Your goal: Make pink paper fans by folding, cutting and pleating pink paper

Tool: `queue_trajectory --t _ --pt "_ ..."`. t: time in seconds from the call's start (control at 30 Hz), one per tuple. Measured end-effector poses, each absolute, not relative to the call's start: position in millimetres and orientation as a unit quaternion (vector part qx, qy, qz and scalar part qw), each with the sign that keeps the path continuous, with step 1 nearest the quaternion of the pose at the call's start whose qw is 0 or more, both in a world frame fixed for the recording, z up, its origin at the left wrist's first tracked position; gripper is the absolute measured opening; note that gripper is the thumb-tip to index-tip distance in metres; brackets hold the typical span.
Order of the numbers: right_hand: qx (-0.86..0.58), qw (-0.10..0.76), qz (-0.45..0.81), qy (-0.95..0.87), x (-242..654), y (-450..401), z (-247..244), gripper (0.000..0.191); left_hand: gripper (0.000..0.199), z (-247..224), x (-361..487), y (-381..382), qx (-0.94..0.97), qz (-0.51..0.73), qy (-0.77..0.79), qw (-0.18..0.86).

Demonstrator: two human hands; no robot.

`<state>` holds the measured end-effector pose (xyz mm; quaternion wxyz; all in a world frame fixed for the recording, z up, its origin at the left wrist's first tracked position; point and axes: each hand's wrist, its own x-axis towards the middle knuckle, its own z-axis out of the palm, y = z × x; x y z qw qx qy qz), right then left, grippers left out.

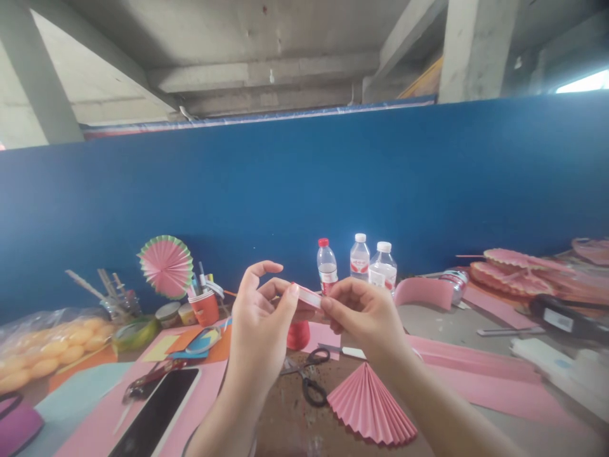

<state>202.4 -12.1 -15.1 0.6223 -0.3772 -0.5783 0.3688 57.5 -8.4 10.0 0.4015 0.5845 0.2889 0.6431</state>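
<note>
Between my two hands, above the table, is a narrow folded pink paper strip with a white band along its face (310,297). My left hand (264,317) pinches its left end between thumb and fingers, the index finger raised. At the other end, my right hand (361,311) grips it with thumb and index finger. Below the hands lie black-handled scissors (314,392), spread apart, and a pleated pink paper fan (371,406). A red rounded object (298,335) stands behind the strip, partly hidden by my left hand.
Three plastic bottles (360,257) stand at the back. On the left are a phone (155,416), an orange cup of pens (205,309), a round pink fan (166,266) and a bag of yellow balls (57,346). Pink paper strips (485,374) and finished fans (509,276) lie right. A blue partition (304,184) rises behind.
</note>
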Motion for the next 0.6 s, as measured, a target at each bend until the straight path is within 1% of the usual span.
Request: queue_trajectory --t 0.13,0.2,0.27,0.33,0.37,0.5,0.6 --pt "-0.399 0.619 0.366 -0.568 198.0 -15.2 -15.2 0.030 0.022 12.0 56.4 -11.8 0.582 0.660 0.282 0.382" --pt "-0.396 0.621 0.364 -0.571 195.0 -16.8 -17.0 0.030 0.020 13.4 55.5 -13.6 0.598 0.642 0.294 0.379" --pt "-0.390 0.634 0.347 -0.571 192.9 -17.9 -18.9 0.028 0.025 14.7 55.8 -15.5 0.628 0.609 0.305 0.376" --pt "-0.392 0.647 0.329 -0.566 191.9 -18.9 -20.0 0.026 0.030 15.0 57.4 -17.4 0.663 0.584 0.309 0.352" --pt "-0.395 0.649 0.323 -0.564 191.6 -19.5 -20.0 0.026 0.027 14.7 58.4 -18.2 0.675 0.581 0.312 0.331" --pt "-0.388 0.655 0.324 -0.561 188.4 -23.6 -18.1 0.022 0.004 10.9 59.7 -19.5 0.665 0.608 0.357 0.248" --pt "-0.371 0.658 0.347 -0.556 184.9 -27.0 -16.8 0.014 0.006 8.2 56.1 -18.3 0.656 0.625 0.384 0.179"
